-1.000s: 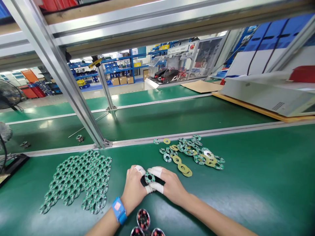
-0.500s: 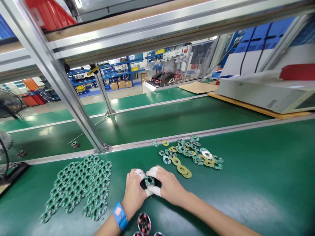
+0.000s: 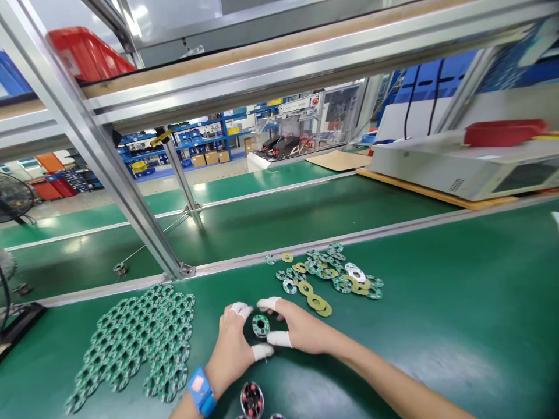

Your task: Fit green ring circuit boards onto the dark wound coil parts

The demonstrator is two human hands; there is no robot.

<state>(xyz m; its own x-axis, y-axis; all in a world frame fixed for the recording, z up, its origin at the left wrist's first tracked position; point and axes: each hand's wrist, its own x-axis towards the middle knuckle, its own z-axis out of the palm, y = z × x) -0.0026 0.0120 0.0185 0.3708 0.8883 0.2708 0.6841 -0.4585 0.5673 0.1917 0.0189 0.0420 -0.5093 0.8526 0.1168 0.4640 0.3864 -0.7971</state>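
A small round part with a green ring-shaped circuit board on top (image 3: 261, 319) stands on the green table between my hands. My left hand (image 3: 231, 346), white covers on its thumb and fingertips, curves around the part's left side with its fingers spread. On the opposite side, my right hand (image 3: 303, 329) also has its thumb and fingers apart; its covered thumb lies close beside the part, and I cannot tell whether it touches. Nearer me are a few round parts with red windings (image 3: 252, 400), partly cut off by the frame's lower edge.
A dense group of round green-topped parts (image 3: 140, 331) covers the table's left. Loose green circuit rings (image 3: 289, 286) and yellow rings (image 3: 316, 302) lie scattered beyond my right hand. A metal frame post (image 3: 126, 180) rises at the left. A grey machine box (image 3: 428, 169) sits back right.
Both hands have loosened and spread apart from the green-topped round part, which now stands between them on the table. The camera view has shifted slightly.
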